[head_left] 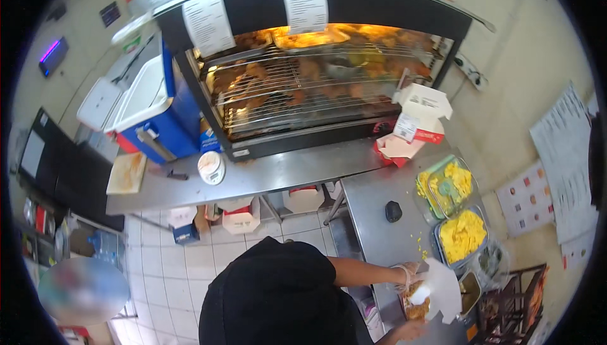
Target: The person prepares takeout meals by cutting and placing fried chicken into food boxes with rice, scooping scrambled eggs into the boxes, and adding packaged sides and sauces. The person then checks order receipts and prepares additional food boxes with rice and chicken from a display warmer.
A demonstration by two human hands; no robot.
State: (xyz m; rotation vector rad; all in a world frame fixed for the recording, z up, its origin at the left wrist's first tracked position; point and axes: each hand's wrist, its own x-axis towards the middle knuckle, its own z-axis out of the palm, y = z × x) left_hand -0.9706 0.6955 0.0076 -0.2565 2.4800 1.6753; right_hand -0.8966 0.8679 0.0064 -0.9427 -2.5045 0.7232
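— Head view first: where are the hands?

— Both sit low, near five o'clock. A person in a black top bends over the steel counter [379, 231]. The upper hand [408, 275], gloved in thin clear plastic, reaches in from nine o'clock and rests on the rim of a food box [418, 301] filled with browned fried pieces. Which hand it is, I cannot tell. Its fingers look curled over the box edge, though how tightly is unclear.

— And the other one?

— The lower hand [411, 330] lies at six o'clock of the box, just beside it; its grip is too small to read. A white paper sheet [446, 288] stands at three o'clock of the box, touching it.

— What surrounds them?

— At twelve o'clock of the box, two trays of yellow food [461, 236] and a small dark object [393, 211]. Farther up, a lit warming cabinet [316, 86] with wire racks of fried food, a red-and-white carton [420, 120] at its right, a blue cooler [158, 111] at its left. White floor tiles [171, 275] lie below.
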